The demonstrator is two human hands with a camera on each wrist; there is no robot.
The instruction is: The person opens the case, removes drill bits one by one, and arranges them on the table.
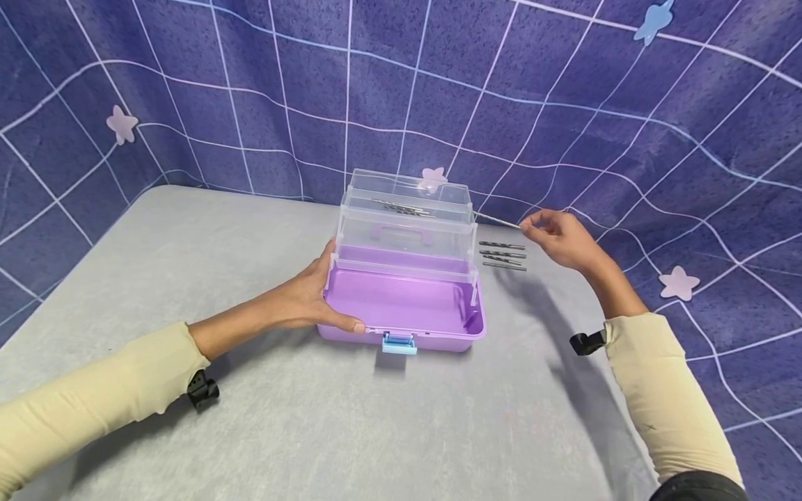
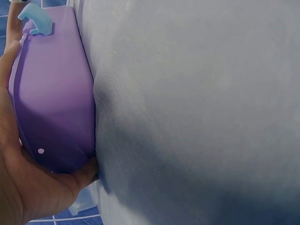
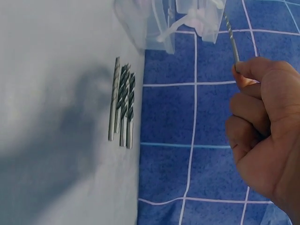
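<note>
At a grey table [image 1: 301,424], left hand [image 1: 307,298] grips box [image 1: 401,303], right hand [image 1: 562,239] pinches drill bit [image 3: 233,43].

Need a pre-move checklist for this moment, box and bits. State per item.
1. Box steadied: ok, left hand grips its left end.
2. Box open: ok, clear tray and purple base are exposed.
3. Held bit secure: ok by the look of it, right hand pinches it near one end.
4. Held bit clear of the tray: cannot tell, its far end is at the tray's right edge, contact unclear.
5. Loose bits clear of the right hand: ok, four lie apart from it on the table.
6. Tray bits countable: not ok, they overlap.
</note>
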